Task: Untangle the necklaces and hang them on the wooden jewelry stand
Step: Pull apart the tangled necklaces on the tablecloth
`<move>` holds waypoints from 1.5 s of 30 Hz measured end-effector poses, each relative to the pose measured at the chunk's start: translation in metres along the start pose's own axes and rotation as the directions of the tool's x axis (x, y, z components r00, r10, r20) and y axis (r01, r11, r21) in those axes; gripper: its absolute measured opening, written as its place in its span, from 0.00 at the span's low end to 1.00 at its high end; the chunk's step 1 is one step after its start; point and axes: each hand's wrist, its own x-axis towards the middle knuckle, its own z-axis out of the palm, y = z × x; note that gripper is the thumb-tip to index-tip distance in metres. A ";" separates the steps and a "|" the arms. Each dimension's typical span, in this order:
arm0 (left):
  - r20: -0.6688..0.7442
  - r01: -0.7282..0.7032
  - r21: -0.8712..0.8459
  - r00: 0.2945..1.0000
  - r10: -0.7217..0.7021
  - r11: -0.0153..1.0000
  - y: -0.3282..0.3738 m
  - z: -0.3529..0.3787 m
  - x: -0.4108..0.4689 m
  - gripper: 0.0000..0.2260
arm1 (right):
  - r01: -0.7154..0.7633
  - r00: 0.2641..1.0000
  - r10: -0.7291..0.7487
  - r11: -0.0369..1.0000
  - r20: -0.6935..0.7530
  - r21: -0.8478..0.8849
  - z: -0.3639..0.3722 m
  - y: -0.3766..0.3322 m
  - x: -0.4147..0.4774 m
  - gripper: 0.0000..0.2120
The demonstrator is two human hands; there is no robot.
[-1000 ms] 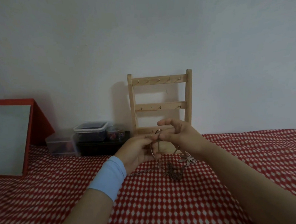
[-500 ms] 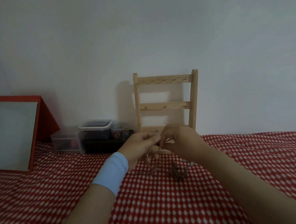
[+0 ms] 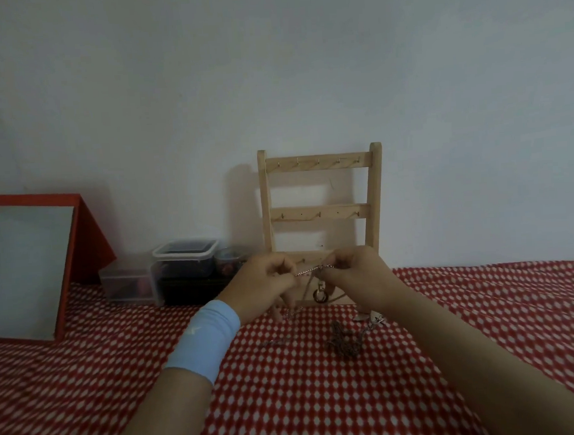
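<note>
Your left hand (image 3: 266, 286) and right hand (image 3: 356, 273) each pinch a silver chain (image 3: 310, 270) stretched between them (ring pendant (image 3: 320, 296) dangling below), just before the wooden stand (image 3: 322, 208); the tangled necklaces (image 3: 345, 343) lie nearer on the red cloth (image 3: 323, 400).

Nothing readable anywhere; only a small white mark on the blue wristband (image 3: 206, 341), lower left of centre, too blurred to make out.

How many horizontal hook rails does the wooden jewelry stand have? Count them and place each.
3. The wooden jewelry stand has a top rail, a middle rail and a bottom rail partly hidden behind both hands. All visible hooks are bare.
</note>
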 end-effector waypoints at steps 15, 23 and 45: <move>-0.015 0.044 0.127 0.999 -0.043 0.991 0.001 0.014 0.002 0.03 | -0.125 0.978 0.079 0.963 0.194 0.241 -0.009 -0.019 -0.013 0.10; -0.087 0.012 0.281 0.996 0.013 0.960 -0.006 0.017 0.006 0.07 | -0.118 0.982 0.093 0.981 0.165 0.154 -0.001 -0.017 -0.013 0.11; -0.068 -0.090 0.221 0.992 0.107 0.971 -0.021 0.025 0.008 0.11 | -0.037 0.988 0.019 0.993 0.153 0.111 -0.006 0.001 -0.002 0.03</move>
